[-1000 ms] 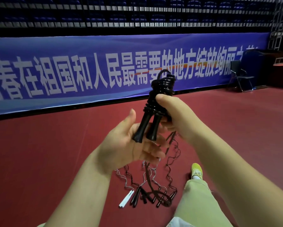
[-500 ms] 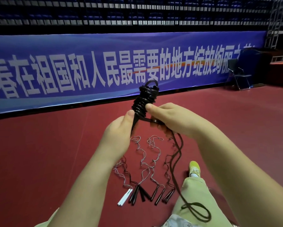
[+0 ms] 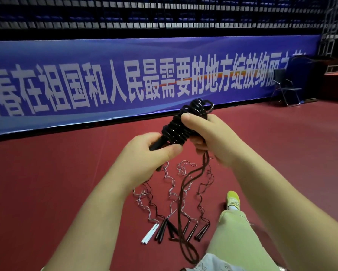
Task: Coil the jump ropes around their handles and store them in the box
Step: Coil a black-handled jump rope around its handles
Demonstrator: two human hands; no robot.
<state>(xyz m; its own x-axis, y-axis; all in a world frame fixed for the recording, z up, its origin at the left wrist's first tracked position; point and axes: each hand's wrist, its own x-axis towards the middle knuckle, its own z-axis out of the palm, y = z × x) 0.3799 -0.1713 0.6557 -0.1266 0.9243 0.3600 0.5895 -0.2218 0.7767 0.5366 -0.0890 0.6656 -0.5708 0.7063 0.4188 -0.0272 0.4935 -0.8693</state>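
Both hands hold one black jump rope (image 3: 181, 126) above the red floor (image 3: 46, 182) — left hand (image 3: 144, 153) grips the handle ends, right hand (image 3: 207, 137) pinches the wound coils, thumb on top. Loose rope tail (image 3: 185, 202) hangs toward more ropes on the floor (image 3: 176, 225).

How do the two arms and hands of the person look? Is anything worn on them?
Both forearms are bare, with no sleeve in view. The left hand and the right hand wear no glove, ring or watch. No markings show.
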